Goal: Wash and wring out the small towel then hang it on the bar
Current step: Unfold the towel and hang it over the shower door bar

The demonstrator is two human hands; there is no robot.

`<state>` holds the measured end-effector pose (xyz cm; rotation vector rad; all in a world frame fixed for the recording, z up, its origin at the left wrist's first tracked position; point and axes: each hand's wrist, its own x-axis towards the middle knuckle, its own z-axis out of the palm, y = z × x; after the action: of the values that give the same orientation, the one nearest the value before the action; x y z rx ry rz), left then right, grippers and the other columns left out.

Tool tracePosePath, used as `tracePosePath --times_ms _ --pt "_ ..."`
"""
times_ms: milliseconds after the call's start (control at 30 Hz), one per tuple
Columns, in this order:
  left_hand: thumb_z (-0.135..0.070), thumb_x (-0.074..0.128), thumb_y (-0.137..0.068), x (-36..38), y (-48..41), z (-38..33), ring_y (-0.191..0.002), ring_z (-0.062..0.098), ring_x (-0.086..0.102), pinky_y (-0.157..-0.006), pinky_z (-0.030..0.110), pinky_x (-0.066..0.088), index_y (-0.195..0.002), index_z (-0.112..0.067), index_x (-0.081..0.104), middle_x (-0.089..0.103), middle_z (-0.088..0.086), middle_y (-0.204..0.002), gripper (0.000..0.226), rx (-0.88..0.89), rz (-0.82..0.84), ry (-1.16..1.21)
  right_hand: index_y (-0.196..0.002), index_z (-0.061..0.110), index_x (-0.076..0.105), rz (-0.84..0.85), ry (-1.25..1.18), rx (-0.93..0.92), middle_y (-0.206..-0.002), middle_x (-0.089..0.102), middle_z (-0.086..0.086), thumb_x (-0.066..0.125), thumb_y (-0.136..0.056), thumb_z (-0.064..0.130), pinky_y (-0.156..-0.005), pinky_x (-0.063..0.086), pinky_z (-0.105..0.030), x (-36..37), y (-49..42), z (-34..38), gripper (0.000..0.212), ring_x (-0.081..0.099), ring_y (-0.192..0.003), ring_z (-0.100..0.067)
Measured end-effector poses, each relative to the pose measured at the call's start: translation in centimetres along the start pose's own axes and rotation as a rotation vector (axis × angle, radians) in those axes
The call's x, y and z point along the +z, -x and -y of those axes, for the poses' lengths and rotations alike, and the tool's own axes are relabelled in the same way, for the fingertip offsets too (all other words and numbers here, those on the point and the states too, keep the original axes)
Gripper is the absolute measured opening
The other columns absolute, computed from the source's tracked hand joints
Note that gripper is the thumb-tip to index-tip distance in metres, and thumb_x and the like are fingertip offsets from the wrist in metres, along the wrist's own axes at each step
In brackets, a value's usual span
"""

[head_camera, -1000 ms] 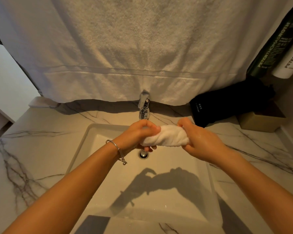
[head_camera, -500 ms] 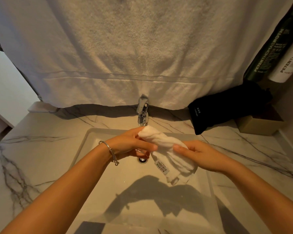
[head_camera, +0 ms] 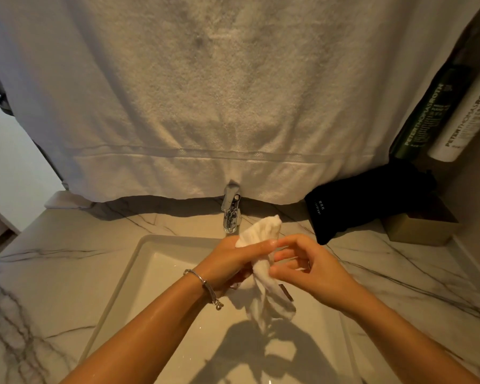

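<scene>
The small white towel (head_camera: 262,234) is twisted and held nearly upright over the sink (head_camera: 155,253). Its top end pokes up near the faucet (head_camera: 231,212), and its loose lower end with a label hangs down over the basin. My left hand (head_camera: 227,264), with a bracelet at the wrist, is closed around the towel's middle. My right hand (head_camera: 305,264) sits just to its right, fingers spread, with the fingertips pinching the towel below the left-hand grip. The hanging bar is out of view.
A large white towel (head_camera: 233,92) hangs across the wall behind the faucet. A black pouch (head_camera: 366,200) and a tan box (head_camera: 419,228) sit on the marble counter (head_camera: 53,273) at right. Above them lean a dark tube (head_camera: 427,115) and a white tube (head_camera: 466,117).
The towel went from a tight horizontal twist between both fists to an upright hold. My right hand loosened and shifted down it; the lower end unrolled and hangs free.
</scene>
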<state>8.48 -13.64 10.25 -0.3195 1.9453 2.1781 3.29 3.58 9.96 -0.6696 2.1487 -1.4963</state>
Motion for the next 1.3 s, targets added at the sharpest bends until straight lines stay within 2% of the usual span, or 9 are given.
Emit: tracePosePath --times_ms 133,233,367,667,867,967,1067,1200,1300 --pt "-0.027 0.076 -0.063 -0.8 0.4 -0.7 -0.052 0.010 0.051 -0.054 0.019 0.045 -0.073 -0.017 0.071 0.059 0.000 -0.058 0.015 -0.029 0.097 0.269 -0.086 0.011 0.065 -0.107 -0.066 0.047 -0.080 0.069 -0.009 0.069 -0.075 0.008 -0.058 0.057 -0.021 -0.5 -0.6 0.2 0.012 0.069 -0.060 -0.013" --pt "-0.014 0.065 -0.070 -1.8 0.8 -1.4 -0.054 0.009 0.050 -0.060 0.017 0.051 -0.067 -0.013 0.068 0.056 0.001 -0.057 0.004 -0.016 0.192 0.321 -0.077 0.012 0.067 -0.240 -0.082 -0.048 -0.065 0.068 0.007 0.065 -0.080 0.012 -0.052 0.048 -0.012 -0.5 -0.5 0.1 0.004 0.062 -0.056 -0.003" --pt "-0.015 0.067 -0.072 -1.7 0.9 -1.9 -0.063 0.012 0.064 -0.062 0.021 0.055 -0.076 -0.010 0.069 0.068 0.002 -0.065 0.007 0.042 0.114 0.135 -0.078 0.020 0.068 -0.014 -0.094 -0.076 -0.067 0.062 0.013 0.056 -0.079 0.048 -0.056 0.047 -0.014 0.0 -0.1 1.2 0.030 0.058 -0.063 -0.005" --pt "-0.031 0.069 -0.074 -2.9 0.8 -2.7 -0.070 0.023 0.065 -0.063 0.031 0.055 -0.084 0.001 0.063 0.067 0.017 -0.079 0.034 0.233 -0.181 -0.413 -0.069 0.004 0.063 -0.133 0.230 -0.175 -0.068 0.059 -0.023 0.050 -0.091 0.027 -0.056 0.043 -0.037 -1.1 -0.5 1.0 0.035 0.055 -0.060 -0.029" --pt "-0.036 0.065 -0.076 -5.6 1.3 -4.2 -0.070 0.014 0.059 -0.061 0.022 0.053 -0.073 -0.019 0.056 0.062 0.002 -0.076 0.019 0.232 -0.145 -0.972 -0.092 0.023 0.071 -0.178 0.462 -0.153 -0.084 0.072 0.004 0.050 -0.089 0.028 -0.081 0.051 -0.037 -3.4 -0.7 2.3 0.022 0.064 -0.078 -0.012" --pt "-0.038 0.072 -0.070 -6.2 1.4 -6.1 -0.052 0.001 0.048 -0.048 0.010 0.037 -0.068 -0.021 0.058 0.052 -0.008 -0.059 0.022 0.357 -0.170 -1.053 -0.092 0.023 0.068 -0.323 0.811 -0.247 -0.085 0.073 0.000 0.043 -0.090 0.037 -0.106 0.031 -0.050 -5.2 -1.0 4.0 0.029 0.065 -0.081 -0.022" --pt "-0.031 0.075 -0.069 -7.4 1.6 -8.4 -0.056 0.001 0.050 -0.052 0.012 0.038 -0.073 -0.021 0.063 0.059 -0.004 -0.063 0.016 0.360 -0.050 -0.934 -0.082 0.019 0.068 -0.388 0.774 -0.334 -0.072 0.070 -0.005 0.043 -0.084 0.050 -0.070 0.053 -0.044 -7.7 -0.8 6.4 0.039 0.064 -0.068 -0.021" --pt "-0.026 0.075 -0.071 -8.5 1.1 -10.0 -0.062 0.016 0.052 -0.059 0.029 0.039 -0.074 -0.018 0.066 0.062 0.006 -0.067 0.013 0.342 -0.044 -1.128 -0.080 0.024 0.071 0.186 0.634 -0.025 -0.076 0.069 -0.001 0.058 -0.082 0.041 -0.064 0.051 -0.032 -8.8 -1.2 7.2 0.021 0.065 -0.070 -0.013" --pt "-0.025 0.073 -0.073 -7.7 0.4 -10.4 -0.054 0.016 0.048 -0.052 0.024 0.034 -0.070 -0.009 0.063 0.057 0.009 -0.060 0.020 0.630 -0.383 -1.103 -0.090 0.022 0.069 -0.240 0.654 -0.279 -0.084 0.071 -0.002 0.054 -0.088 0.026 -0.069 0.051 -0.040 -9.2 -2.0 7.4 0.016 0.064 -0.078 -0.020"
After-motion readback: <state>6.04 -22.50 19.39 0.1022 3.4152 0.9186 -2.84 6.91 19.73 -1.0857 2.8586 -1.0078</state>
